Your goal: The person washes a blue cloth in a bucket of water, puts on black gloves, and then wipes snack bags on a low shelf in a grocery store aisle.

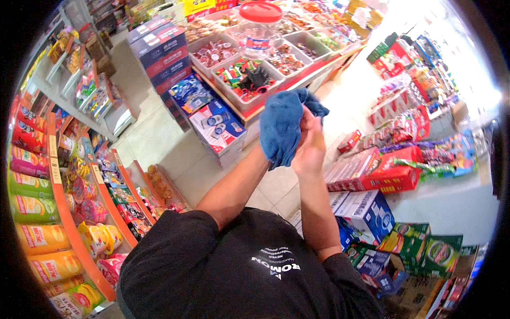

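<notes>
A blue cloth [281, 123] is bunched up in front of my chest and wraps over the end of my left forearm [239, 185]. It hides my left hand, so the fingers there cannot be made out. My right hand [310, 145] presses against the cloth's right side, its fingers curled around a fold. Part of the cloth hangs out beyond the right fingertips. Just past the cloth stands a sweets display with a plastic bin [247, 101] of wrapped sweets, on which a black item [257, 77] lies.
A clear jar with a red lid [261, 12] stands among the sweet bins. Stacked boxes [217, 127] flank the display at left. Snack shelves [53, 159] line my left side. Red cartons [392, 169] and green boxes [442, 255] crowd the right. Tiled floor [179, 163] runs between.
</notes>
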`<state>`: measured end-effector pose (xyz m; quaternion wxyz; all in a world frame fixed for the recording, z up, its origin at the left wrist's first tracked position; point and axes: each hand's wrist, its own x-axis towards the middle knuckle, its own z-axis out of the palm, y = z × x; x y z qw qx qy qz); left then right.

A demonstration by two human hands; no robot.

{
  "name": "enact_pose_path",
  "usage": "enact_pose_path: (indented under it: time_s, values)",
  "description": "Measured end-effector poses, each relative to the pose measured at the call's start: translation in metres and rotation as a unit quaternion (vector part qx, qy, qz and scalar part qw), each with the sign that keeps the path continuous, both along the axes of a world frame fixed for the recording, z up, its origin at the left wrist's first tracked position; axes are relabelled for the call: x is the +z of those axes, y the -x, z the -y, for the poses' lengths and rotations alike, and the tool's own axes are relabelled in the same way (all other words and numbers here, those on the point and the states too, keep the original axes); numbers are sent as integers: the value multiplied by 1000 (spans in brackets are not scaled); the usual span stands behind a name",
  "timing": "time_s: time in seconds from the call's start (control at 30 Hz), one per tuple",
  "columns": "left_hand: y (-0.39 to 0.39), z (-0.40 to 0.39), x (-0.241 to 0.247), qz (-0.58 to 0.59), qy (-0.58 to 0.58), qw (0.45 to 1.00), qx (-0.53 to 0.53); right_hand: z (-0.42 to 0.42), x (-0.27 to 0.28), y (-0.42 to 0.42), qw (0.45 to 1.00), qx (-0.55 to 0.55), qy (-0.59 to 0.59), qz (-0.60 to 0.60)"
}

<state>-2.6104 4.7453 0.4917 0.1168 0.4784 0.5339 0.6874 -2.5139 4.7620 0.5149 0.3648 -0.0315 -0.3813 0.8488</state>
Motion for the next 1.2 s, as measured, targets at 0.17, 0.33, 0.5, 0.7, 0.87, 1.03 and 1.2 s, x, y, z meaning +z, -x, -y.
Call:
enact_pose_path:
  time_s: [0.17,0.33,0.5,0.7,0.87,1.03,1.2]
  values:
    - [85,-39,-83,118,-38,990,73,-48,-45,96,986,82,136,45]
    - [148,-19,-144,368,26,919,138,-39,-101,157,818,-72,-491,291]
    - [240,-31,-167,332,90,899,273,-119,-104,143,850,177,-432,243]
    - [322,-114,-127,-85,411,755,505,-276,-190,181,713,-61,-608,343]
    - [381,-118,-179,-86,683,630,358,-312,-237,238,712,-12,-640,288]
    - [263,-194,-151,17,540,801,257,-363,-247,249,916,36,-248,313]
    - [196,-240,-148,132,304,909,252,-372,-189,256,950,117,-143,250]
